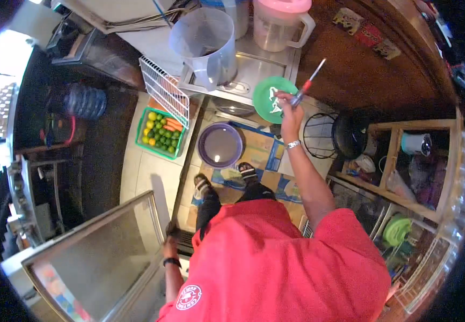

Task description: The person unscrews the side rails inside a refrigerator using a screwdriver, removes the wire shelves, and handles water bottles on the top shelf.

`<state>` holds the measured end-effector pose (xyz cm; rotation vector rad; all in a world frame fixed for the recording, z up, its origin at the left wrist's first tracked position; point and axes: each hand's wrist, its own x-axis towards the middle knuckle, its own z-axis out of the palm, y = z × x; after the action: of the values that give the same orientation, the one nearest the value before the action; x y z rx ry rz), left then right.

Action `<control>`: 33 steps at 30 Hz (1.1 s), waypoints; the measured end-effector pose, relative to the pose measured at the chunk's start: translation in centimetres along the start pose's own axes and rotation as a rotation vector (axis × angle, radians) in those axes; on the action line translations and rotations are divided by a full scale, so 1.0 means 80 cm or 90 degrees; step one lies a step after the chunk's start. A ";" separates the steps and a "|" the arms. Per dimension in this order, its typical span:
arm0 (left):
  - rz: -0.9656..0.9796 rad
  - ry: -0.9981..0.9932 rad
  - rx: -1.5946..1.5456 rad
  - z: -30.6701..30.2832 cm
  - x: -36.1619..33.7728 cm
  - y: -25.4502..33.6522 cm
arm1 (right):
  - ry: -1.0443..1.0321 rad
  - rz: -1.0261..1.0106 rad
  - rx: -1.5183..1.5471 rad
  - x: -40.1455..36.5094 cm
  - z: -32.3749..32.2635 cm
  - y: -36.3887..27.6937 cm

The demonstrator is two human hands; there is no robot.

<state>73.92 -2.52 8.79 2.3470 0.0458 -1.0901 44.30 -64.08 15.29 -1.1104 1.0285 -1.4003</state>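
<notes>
My right hand (290,107) is closed around a screwdriver (308,85) with a red collar and a thin shaft that points up and away. Beneath that hand, overlapping it in view, is a round green plate (264,103) with white pieces (273,94) on it. Low on the left, my left hand (170,246) is blurred beside the frame of an open glass door (103,257). Something dark shows at its fingers, and I cannot tell whether the hand holds it.
A purple basin of liquid (200,149) stands on the floor by my feet. Left of it, a green crate (137,140) holds limes and carrots under a white wire rack (165,92). Clear jug (203,40) and pink-lidded pitcher (275,29) stand ahead; a wooden shelf (412,201) stands right.
</notes>
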 end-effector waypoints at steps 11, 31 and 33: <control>-0.013 0.084 0.062 0.098 -0.200 -0.069 | 0.091 -0.074 -0.320 -0.057 -0.043 -0.141; 0.477 0.417 -1.147 -0.012 -0.369 -0.002 | -1.314 -0.189 -0.073 -0.630 0.185 -0.258; 0.462 0.447 -1.159 -0.020 -0.371 -0.036 | -1.401 0.234 -0.198 -0.661 0.189 -0.251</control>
<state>54.40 6.40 29.61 0.7365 0.2706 0.2964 57.35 -9.76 32.78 -1.6363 -0.2956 0.6552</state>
